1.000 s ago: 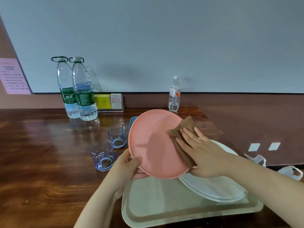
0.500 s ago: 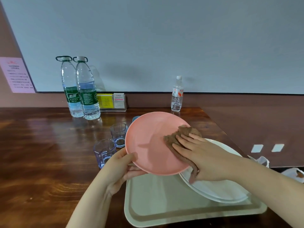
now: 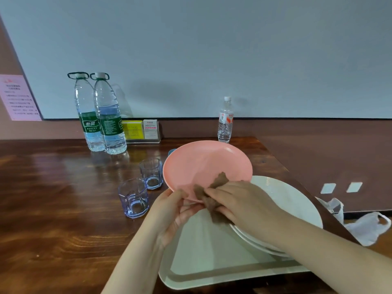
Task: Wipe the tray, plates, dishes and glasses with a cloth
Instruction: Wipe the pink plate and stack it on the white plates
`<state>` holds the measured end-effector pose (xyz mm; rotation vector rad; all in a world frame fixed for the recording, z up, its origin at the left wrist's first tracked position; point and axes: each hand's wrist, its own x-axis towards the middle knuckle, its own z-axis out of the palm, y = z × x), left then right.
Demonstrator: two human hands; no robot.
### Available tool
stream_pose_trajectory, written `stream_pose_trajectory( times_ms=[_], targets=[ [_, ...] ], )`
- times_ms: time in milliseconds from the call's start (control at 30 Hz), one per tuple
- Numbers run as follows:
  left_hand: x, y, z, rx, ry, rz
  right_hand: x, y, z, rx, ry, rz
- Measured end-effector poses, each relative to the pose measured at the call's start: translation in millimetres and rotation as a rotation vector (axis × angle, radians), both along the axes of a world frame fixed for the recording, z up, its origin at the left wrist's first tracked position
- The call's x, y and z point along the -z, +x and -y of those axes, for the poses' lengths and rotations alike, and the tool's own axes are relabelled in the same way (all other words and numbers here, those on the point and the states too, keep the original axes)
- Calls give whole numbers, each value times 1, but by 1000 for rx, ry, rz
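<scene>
Pink plate [image 3: 206, 166] is up off the table, tilted toward us, over the far-left corner of the cream tray [image 3: 212, 270] — we see our left hand [image 3: 172, 211] gripping its near rim, thumb on top and fingers curled under. Our right hand [image 3: 244, 203] pinches a brown cloth [image 3: 214, 194] against the plate's lower edge, fingers bent round the bunched fabric. White plates [image 3: 284, 200] sit stacked on the tray's right side, partly under our right forearm. Two clear bluish glasses [image 3: 134, 198] [image 3: 151, 173] stand on the wooden table [image 3: 53, 198] just left of the tray. Near the wall: two large water bottles [image 3: 109, 115] with green labels, one showing Chinese characters we read as 怡寶, a small bottle [image 3: 225, 120] with a red-and-white label — text too small to read — and a yellow card holder [image 3: 140, 130]. The pink notice [image 3: 19, 98] at far left is illegible.
</scene>
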<state>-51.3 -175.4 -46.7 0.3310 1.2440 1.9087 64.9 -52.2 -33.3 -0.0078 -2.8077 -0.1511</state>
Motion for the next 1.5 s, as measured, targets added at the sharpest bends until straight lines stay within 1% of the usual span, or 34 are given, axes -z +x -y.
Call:
stream_pose_trajectory(
  times_ms=[33,67,100,167,233,300,367,400,433,500,533,600,633,700,733,800,867,933,1033,1200,1267,1367,1500],
  targets=[
    [-4,0,-1,0,14,22,-2,-2,-4,-19,23,-93],
    [-7,0,-2,-1,21,37,-6,-4,-6,-16,13,-130],
    [-12,0,-2,-1,18,41,-12,-5,-8,15,-29,-131],
    [-20,-4,-1,-12,-21,1,-29,-5,-14,116,-178,-155],
    [-25,-10,3,-42,-92,-109,-46,-6,-25,122,-438,-233],
    [-27,-18,7,-130,-114,-291,-60,-7,-38,135,-745,-298],
    [-29,-27,10,-303,-44,-426,-68,-5,-47,111,-1141,-253],
    [-31,-33,11,-401,6,-476,-67,-5,-51,92,-1298,-217],
    [-34,-41,11,-480,51,-513,-65,-5,-55,76,-1422,-185],
    [-38,-58,9,-514,70,-565,-62,-7,-57,52,-1597,-162],
    [-39,-64,7,-455,37,-587,-59,-9,-57,33,-1678,-175],
    [-37,-67,4,-189,-44,-592,-55,-11,-57,-7,-1817,-217],
    [-34,-66,2,-41,-62,-527,-52,-12,-57,-13,-1864,-235],
    [-30,-56,3,150,14,-296,-43,-15,-57,45,-1919,-270],
    [-26,-54,2,207,79,-231,-39,-16,-57,107,-1928,-274],
    [-19,-50,-1,233,143,-212,-32,-21,-54,266,-1869,-251],
    [-15,-46,-4,198,113,-235,-28,-26,-52,422,-1735,-286],
    [-17,-38,-6,162,70,-249,-30,-31,-51,527,-1549,-355],
    [-19,-32,-9,139,119,-263,-38,-39,-57,469,-1322,-411],
    [-27,-26,-8,114,172,-285,-50,-49,-63,420,-1076,-441],
    [-30,-24,-7,123,177,-296,-54,-50,-63,403,-1012,-434],
    [-32,-22,-5,168,158,-330,-66,-47,-55,347,-913,-357],
    [-27,-19,-5,205,100,-360,-78,-51,-38,299,-596,-176]
  ],
)
